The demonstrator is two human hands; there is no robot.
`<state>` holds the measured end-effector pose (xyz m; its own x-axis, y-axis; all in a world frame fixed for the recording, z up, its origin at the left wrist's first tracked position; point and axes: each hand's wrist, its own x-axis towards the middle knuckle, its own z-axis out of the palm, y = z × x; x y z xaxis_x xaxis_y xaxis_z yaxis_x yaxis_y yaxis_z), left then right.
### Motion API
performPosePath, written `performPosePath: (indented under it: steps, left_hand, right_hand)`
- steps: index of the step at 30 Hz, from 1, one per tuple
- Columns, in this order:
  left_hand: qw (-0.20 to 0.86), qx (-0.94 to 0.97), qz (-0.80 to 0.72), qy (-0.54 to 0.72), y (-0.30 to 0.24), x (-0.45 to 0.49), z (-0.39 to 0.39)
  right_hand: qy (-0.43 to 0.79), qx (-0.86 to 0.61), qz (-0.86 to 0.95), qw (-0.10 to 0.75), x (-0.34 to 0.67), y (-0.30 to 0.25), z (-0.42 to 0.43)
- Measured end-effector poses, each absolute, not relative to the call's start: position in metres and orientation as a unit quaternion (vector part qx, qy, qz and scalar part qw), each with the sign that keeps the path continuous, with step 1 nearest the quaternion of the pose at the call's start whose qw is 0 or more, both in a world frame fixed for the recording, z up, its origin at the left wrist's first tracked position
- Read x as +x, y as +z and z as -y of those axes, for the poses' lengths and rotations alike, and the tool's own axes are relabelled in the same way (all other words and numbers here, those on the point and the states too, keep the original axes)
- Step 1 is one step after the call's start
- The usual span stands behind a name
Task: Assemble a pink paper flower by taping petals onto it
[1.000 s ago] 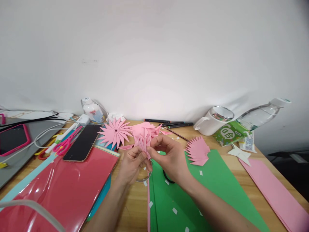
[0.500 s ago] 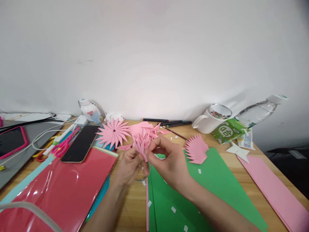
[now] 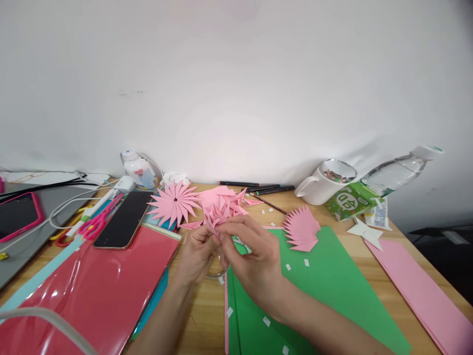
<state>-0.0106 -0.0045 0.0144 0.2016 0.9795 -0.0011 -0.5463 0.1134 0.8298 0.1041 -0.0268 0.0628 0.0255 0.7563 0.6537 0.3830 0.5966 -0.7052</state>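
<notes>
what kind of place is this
Likely a desk used for paper craft: green paper, scissors and a paper flower lie on it, and the left hand and right hand pinch a folded pink piece.

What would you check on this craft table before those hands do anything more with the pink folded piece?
1. Grip: left hand and right hand both pinch the pink folded piece: ok.
2. Folds aligned: fingers hide them: cannot tell.
3. Pink flower lies apart from the hands: ok.
4. Pink fan rests at the green sheet's far edge, untouched: ok.
5. Scissors lie far left, out of the way: ok.
</notes>
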Motion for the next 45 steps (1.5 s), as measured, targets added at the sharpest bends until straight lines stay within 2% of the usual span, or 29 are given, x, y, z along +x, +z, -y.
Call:
performPosePath:
  steps: [10,18,27,45]
  left_hand:
    - [0.687,0.365,-0.316,0.542,0.013,-0.012,0.005]
    - [0.710,0.394,-0.253,0.525,0.009,-0.012,0.003]
    - [0.659,0.448,-0.297,0.526,0.007,-0.013,0.002]
    - [0.569,0.446,-0.381,0.576,0.014,-0.010,0.003]
  right_hand:
    - [0.153,-0.432,0.699,0.549,0.107,0.067,0.027]
    - [0.099,-0.434,0.755,0.482,0.117,0.070,0.027]
    - [0.070,-0.411,0.816,0.401,0.131,0.072,0.024]
    - [0.070,-0.426,0.800,0.417,0.124,0.067,0.021]
